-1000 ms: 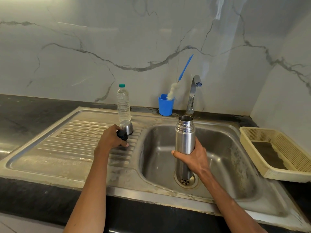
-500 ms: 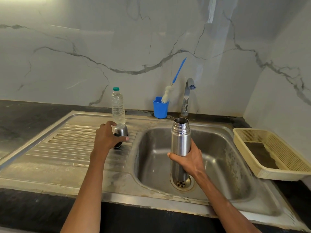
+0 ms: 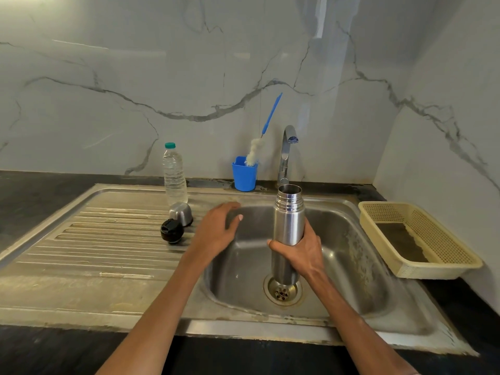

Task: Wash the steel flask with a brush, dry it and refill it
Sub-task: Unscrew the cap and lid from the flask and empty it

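The steel flask point(image 3: 289, 226) is held upright over the sink point(image 3: 351, 239), its base above the drain point(image 3: 282, 292), and is grasped about its middle by the right hand point(image 3: 300, 253), whose fingers are wrapped round the body. The mouth is uncovered. The left hand point(image 3: 216, 230) is seen released, fingers loosely spread, above the left rim of the basin, with nothing held. The black stopper point(image 3: 171, 230) and the steel cap point(image 3: 181, 213) are laid on the drainboard point(image 3: 94, 239), just beside each other and near a plastic water bottle point(image 3: 174, 174). The bottle brush point(image 3: 261, 142) is stood in a blue cup point(image 3: 244, 174) behind the basin, close to the tap point(image 3: 287, 150). A beige basket point(image 3: 422, 239) is set on the dark desk point(image 3: 40, 196) to the right. The step in hand is judged to be the fetching of the brush (washing proper is not yet begun). It is advised that the brush be taken by its blue handle with the free hand, that the flask be kept vertical and well within the basin so that spillage is contained, and that the bristles be entered squarely through the narrow neck. A firm grasp low on the wet steel body is recommended, since slipping is considered the chief hazard.
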